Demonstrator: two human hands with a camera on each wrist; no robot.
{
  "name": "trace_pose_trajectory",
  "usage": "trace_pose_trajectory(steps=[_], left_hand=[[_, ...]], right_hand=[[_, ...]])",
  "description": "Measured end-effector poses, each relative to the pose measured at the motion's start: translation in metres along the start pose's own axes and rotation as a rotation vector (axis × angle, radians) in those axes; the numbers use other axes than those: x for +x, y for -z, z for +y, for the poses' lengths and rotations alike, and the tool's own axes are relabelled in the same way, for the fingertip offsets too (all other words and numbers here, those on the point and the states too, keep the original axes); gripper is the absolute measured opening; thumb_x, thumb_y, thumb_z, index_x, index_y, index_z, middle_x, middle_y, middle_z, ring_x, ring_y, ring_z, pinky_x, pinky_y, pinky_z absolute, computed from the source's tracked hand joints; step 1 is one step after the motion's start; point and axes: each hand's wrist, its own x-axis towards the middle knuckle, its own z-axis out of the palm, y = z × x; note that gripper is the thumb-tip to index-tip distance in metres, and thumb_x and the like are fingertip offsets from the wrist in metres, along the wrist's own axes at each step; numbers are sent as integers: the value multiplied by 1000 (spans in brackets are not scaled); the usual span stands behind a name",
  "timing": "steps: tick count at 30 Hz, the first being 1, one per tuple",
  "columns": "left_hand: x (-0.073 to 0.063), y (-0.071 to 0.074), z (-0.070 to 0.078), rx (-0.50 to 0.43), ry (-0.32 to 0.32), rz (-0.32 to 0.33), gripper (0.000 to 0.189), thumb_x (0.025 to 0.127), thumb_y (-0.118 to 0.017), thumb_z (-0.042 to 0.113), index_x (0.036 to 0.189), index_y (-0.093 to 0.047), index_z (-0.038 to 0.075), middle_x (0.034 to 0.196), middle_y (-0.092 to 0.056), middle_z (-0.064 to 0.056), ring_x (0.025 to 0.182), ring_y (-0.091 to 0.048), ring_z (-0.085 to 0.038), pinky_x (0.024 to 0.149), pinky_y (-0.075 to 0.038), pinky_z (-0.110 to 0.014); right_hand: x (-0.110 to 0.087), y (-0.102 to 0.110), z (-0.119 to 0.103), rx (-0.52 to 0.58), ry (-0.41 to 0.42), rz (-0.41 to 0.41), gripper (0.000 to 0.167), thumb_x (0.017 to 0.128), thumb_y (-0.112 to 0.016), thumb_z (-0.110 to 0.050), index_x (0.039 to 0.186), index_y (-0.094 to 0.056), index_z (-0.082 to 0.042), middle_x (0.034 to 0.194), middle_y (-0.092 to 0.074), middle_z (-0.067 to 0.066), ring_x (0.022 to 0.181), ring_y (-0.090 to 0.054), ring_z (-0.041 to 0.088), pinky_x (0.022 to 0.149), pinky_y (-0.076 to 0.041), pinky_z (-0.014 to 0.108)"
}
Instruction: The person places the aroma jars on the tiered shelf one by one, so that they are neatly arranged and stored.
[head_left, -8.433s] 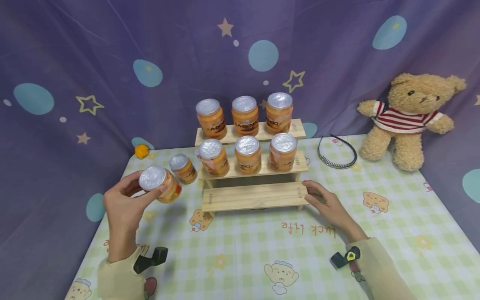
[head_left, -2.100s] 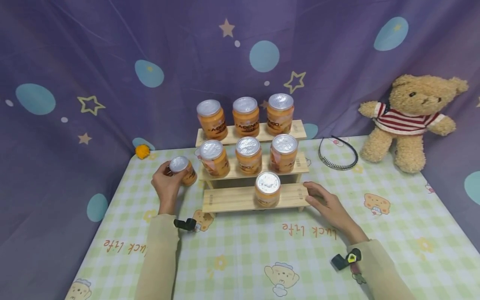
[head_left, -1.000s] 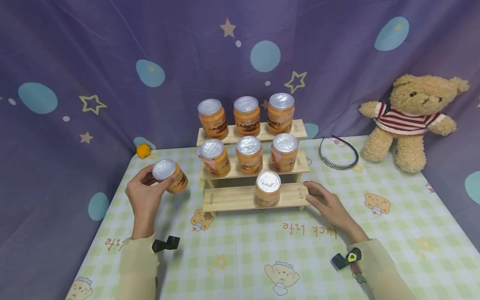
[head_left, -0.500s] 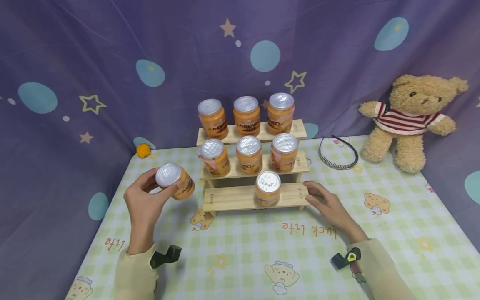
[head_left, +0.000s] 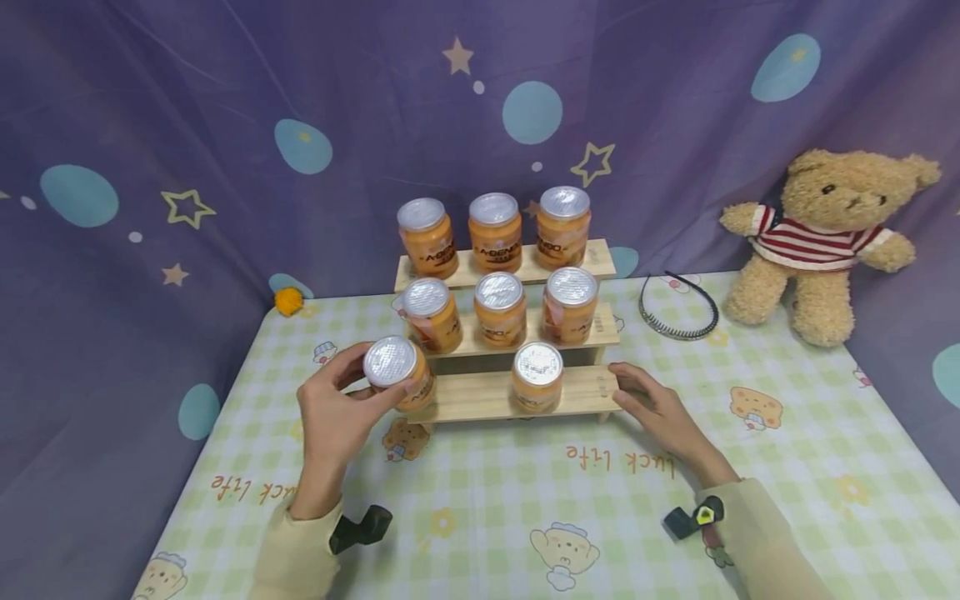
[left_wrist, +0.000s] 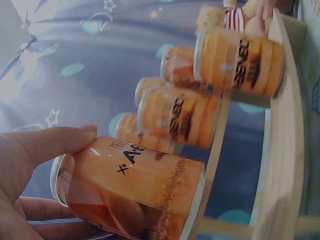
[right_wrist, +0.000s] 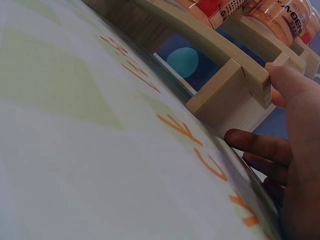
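My left hand (head_left: 337, 408) grips an orange-labelled can (head_left: 401, 375) with a silver lid, thumb on one side and fingers on the other. Slightly tilted, this can overlaps the left end of the lowest tier of a wooden three-step stand (head_left: 472, 396). In the left wrist view the held can (left_wrist: 130, 190) lies close before the camera. Another can (head_left: 537, 379) stands right of centre on that tier. My right hand (head_left: 660, 412) rests at the tier's right end; its thumb (right_wrist: 290, 82) touches the board end, and the other fingers extend loosely below near the tablecloth.
Three cans (head_left: 500, 310) stand on the middle tier and three more (head_left: 495, 233) on the top one. Behind the stand hangs a purple curtain (head_left: 337, 67). A black headband (head_left: 678, 333), a teddy bear (head_left: 817, 250) and an orange pompom (head_left: 288, 301) sit around the checked tablecloth (head_left: 480, 500).
A can now stands on the lowest tier. My left hand picked up the last can from the cloth and carried it right, to the stand's left end. My right hand stayed put.
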Motion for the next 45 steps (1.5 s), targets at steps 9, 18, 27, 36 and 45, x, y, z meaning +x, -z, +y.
trace_pose_trajectory(steps=[9,18,27,36,45], left_hand=[[-4,-29,-5,5,19,-81,58,62,-96,11,116,-73,8,109,-75,-14,92,-70,-9,68,-60,-20],[-8,-53,-11,-38,-8,-135,58,61,-96,8,114,-72,6,108,-75,-16,98,-73,-26,71,-62,-26],[-11,-73,-21,-20,-31,-153,60,62,-96,12,115,-71,2,110,-74,-19,98,-73,-31,73,-63,-33],[-13,-79,-26,3,-60,-166,65,62,-97,18,119,-70,1,113,-73,-21,97,-75,-34,73,-63,-34],[-12,-79,-28,36,-65,-165,65,63,-96,21,119,-69,2,109,-74,-22,97,-75,-33,73,-63,-34]], right_hand=[[0,0,-1,6,9,3,44,104,-55,-20,147,-48,-23,128,-68,12,112,-61,-6,97,-44,9],[-1,-1,-1,-3,2,3,44,104,-55,-21,147,-48,-24,128,-69,11,112,-61,-4,97,-44,9],[-1,0,-1,-4,-11,1,43,104,-55,-23,147,-48,-24,129,-68,10,113,-61,-4,98,-44,11],[-1,1,-3,-5,-30,-3,43,104,-55,-25,147,-48,-25,130,-68,9,114,-59,-4,100,-44,13],[0,1,-1,1,-10,-4,44,104,-55,-23,147,-48,-24,130,-68,10,114,-59,-6,99,-43,11]])
